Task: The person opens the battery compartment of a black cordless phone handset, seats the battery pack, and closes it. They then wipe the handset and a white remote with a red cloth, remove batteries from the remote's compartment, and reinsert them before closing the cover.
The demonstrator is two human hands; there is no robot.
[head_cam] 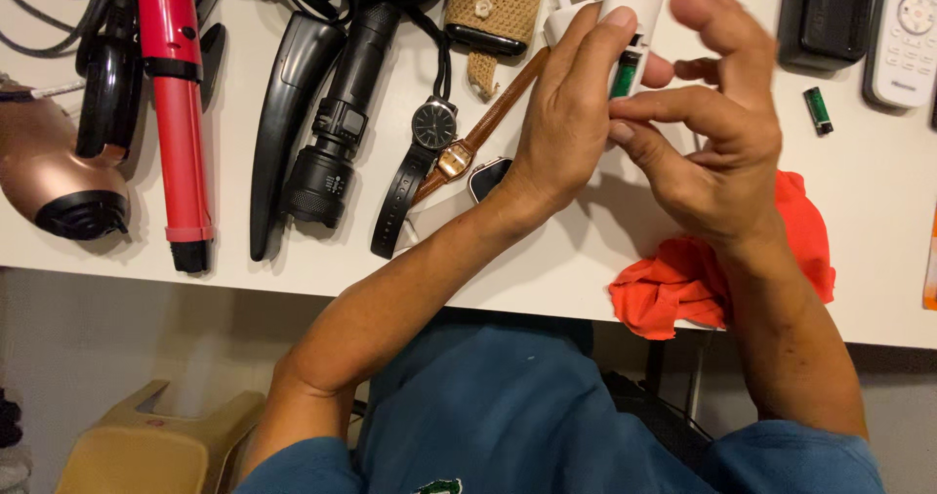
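Left hand wrapped around a white remote, back side up, gripping it above the worktop. The remote's battery bay is open; a green battery sits in it. Right hand not clenched: index finger and thumb extended to the green battery, fingertips at its lower end, other fingers spread loose above.

Under the right wrist: crumpled orange cloth, hanging partly over the worktop's near edge.

Right of the hands, well apart: a second green battery lying loose on the white surface. Beyond it a black rectangular case and another white remote with a round button pad, both at the far edge.

Left of the hands: a brown-strap watch, a black-strap watch with a dark dial, and a pale-strap smartwatch partly hidden by the left wrist. Behind them a tan knitted pouch holding a dark device, its lower end showing.

Further left: black torch, a curved black handle-shaped object, a red hair-styling wand, a rose-gold hair dryer. Tangled black cables at the far left corner.

Below the worktop: yellowish plastic stool on the floor.
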